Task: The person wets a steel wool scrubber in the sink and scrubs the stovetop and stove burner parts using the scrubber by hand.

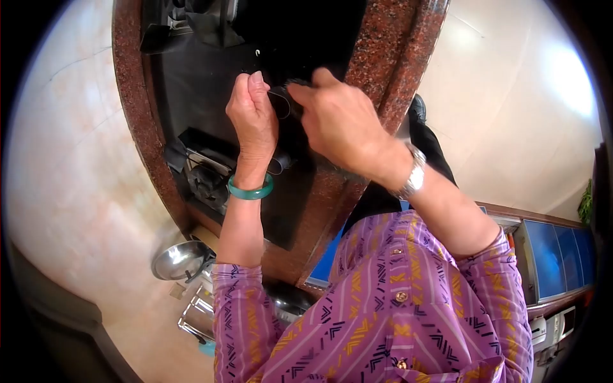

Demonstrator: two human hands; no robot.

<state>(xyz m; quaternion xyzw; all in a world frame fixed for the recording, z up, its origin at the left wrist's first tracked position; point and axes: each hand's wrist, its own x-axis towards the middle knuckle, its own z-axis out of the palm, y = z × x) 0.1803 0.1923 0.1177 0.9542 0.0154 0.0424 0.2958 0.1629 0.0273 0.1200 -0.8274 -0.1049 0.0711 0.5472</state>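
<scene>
My left hand, with a green bangle at its wrist, is closed above the black cooktop. What its fingers hold, if anything, is hidden. Close by on the right is my right hand, its fingers curled and a silver watch on the wrist. Something small and dark shows at its fingertips, too unclear to name. Between the hands sits a dark round knob with a thin pale rim. A similar knob lies just beside my left wrist. The hands do not touch each other.
Pan supports and a burner stand at the cooktop's lower left, with another burner at the top. Red-brown granite edging borders it. A metal bowl and a metal rack are at the lower left. Blue cabinets stand at the right.
</scene>
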